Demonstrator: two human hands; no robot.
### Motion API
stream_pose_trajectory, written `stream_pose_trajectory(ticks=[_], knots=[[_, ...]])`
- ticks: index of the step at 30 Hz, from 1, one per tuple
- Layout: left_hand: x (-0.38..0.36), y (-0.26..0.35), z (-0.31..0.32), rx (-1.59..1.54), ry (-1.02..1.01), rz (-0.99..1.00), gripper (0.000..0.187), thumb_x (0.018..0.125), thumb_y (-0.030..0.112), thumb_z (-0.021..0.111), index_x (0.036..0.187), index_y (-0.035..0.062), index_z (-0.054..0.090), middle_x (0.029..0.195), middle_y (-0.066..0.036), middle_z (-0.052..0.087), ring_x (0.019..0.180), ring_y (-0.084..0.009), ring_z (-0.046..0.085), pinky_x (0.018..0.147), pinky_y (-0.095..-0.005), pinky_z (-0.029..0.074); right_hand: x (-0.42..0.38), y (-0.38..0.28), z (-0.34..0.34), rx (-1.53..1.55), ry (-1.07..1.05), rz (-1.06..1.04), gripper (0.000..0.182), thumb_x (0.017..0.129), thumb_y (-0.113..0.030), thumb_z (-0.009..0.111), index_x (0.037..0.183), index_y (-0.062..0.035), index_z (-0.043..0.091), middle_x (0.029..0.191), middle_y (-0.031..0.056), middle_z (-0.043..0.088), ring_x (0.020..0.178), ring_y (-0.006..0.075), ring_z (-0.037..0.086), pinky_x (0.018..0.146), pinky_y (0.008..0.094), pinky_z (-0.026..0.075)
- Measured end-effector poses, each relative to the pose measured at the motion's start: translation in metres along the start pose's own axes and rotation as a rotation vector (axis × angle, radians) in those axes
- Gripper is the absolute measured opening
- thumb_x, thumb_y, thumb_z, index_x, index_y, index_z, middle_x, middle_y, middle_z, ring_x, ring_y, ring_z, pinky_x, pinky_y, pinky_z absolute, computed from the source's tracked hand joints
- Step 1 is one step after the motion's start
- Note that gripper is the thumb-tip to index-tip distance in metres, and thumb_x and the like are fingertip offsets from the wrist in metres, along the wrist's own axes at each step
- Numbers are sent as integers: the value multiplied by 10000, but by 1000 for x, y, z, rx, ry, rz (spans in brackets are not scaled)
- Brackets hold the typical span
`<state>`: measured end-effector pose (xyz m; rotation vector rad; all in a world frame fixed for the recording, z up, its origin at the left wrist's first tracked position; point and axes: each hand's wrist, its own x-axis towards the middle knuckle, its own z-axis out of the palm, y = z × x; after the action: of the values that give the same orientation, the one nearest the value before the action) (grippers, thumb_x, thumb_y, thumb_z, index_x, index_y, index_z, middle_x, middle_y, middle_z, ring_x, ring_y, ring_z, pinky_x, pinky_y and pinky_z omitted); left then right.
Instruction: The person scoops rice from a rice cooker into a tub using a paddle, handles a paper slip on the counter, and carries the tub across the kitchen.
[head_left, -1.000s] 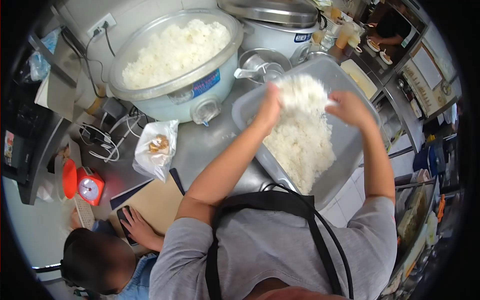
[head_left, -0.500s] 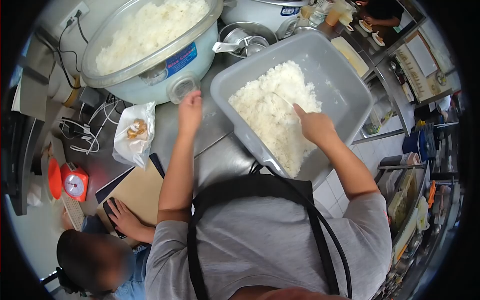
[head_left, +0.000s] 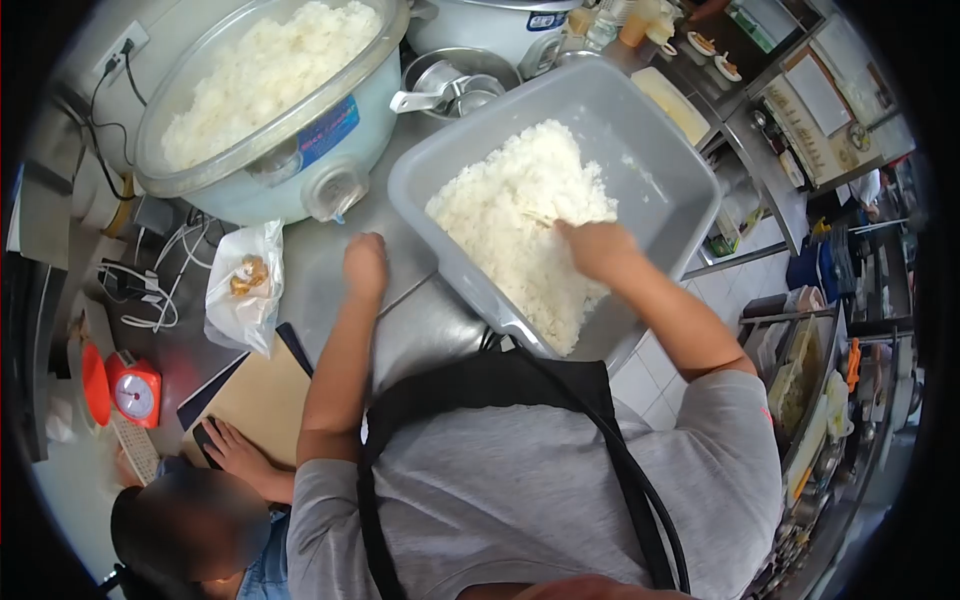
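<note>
A grey plastic tub (head_left: pixel 665 190) holds a spread heap of white rice (head_left: pixel 510 190). My right hand (head_left: pixel 600 250) is closed over the heap, round the handle of a utensil (head_left: pixel 540 216) whose far end is in the rice. My left hand (head_left: pixel 365 262) is a closed fist just left of the tub, above the steel counter; whether it holds anything is hidden. Beyond it stands a large pale rice cooker (head_left: pixel 360 130), open and full of rice.
A metal bowl (head_left: pixel 515 75) with measuring cups is behind the tub. A plastic bag (head_left: pixel 235 315) with brown food lies left, near a red scale (head_left: pixel 135 392) and cables. Another person sits at lower left, hand (head_left: pixel 240 455) on a dark object. Shelves stand right.
The view has shifted, so the tub and cooker sit further left. My left hand has moved away from the cooker's front knob. The utensil in my right hand lies flatter over the rice.
</note>
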<state>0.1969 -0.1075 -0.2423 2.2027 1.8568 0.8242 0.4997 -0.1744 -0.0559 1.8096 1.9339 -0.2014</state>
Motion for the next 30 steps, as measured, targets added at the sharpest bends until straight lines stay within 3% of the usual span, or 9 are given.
stream_pose_trajectory(ticks=[2, 6, 8, 10, 13, 18, 23, 26, 30], knots=[[13, -1, -26, -216, -25, -277, 118, 769, 94, 514, 761, 10, 596, 821, -152, 580, 644, -290, 556, 604, -343, 448, -7, 30, -16, 61, 72, -100, 417, 777, -59, 403, 1171, -171, 483, 953, 135, 588, 892, 247, 571, 712, 375, 463], [57, 68, -83, -844, 292, -121, 189, 816, 124, 482, 882, -17, 590, 855, -136, 597, 664, -247, 574, 664, -321, 447, -39, 33, -76, 48, 78, 58, 392, 784, -76, 407, 1158, -158, 492, 1004, 143, 578, 908, 261, 570, 716, 362, 471], [66, 118, -104, -733, 284, 164, 202, 816, 144, 486, 907, 0, 593, 881, -132, 597, 758, -261, 574, 744, -330, 430, -31, 21, -68, 3, 77, 84, 369, 798, -87, 397, 1149, -145, 496, 999, 141, 581, 899, 276, 573, 721, 364, 473], [70, 133, -83, -400, 15, 419, 202, 802, 170, 506, 916, 33, 598, 921, -129, 593, 853, -261, 557, 790, -349, 405, 13, 0, -18, 13, 28, 101, 331, 826, -103, 366, 1126, -113, 503, 983, 136, 588, 881, 302, 576, 720, 375, 477], [62, 147, -85, 4, -361, 302, 211, 778, 187, 530, 931, 61, 600, 929, -128, 592, 899, -265, 541, 779, -373, 399, 28, 2, -15, 20, 30, 78, 313, 837, -123, 365, 1099, -168, 530, 972, 106, 595, 866, 285, 584, 693, 366, 480], [63, 142, -76, -94, -234, 258, 210, 745, 140, 540, 931, 56, 593, 878, -136, 606, 845, -284, 562, 770, -372, 408, -15, 27, -83, -66, 86, -42, 314, 831, -145, 380, 1083, -218, 553, 952, 64, 604, 854, 234, 588, 690, 362, 473], [67, 134, -58, -181, -99, 207, 149, 724, 77, 530, 856, 49, 593, 820, -139, 609, 784, -299, 573, 726, -385, 427, 28, -13, -1, 161, 118, -201, 358, 801, -97, 376, 1124, -168, 514, 897, 103, 600, 820, 295, 577, 686, 373, 470], [65, 136, -61, -225, -86, 122, 128, 702, 52, 527, 811, 57, 593, 788, -147, 606, 774, -297, 570, 710, -392, 418, -13, -6, -17, 46, -80, -209, 400, 781, -62, 388, 1150, -169, 499, 871, 101, 600, 800, 281, 582, 667, 373, 474], [69, 138, -65, -243, -41, 110, 91, 705, 50, 532, 778, 57, 587, 755, -141, 599, 753, -309, 564, 679, -399, 431, -34, 31, -61, -76, -76, -213, 443, 763, -56, 407, 1172, -209, 481, 863, 99, 601, 776, 268, 588, 647, 380, 477]])
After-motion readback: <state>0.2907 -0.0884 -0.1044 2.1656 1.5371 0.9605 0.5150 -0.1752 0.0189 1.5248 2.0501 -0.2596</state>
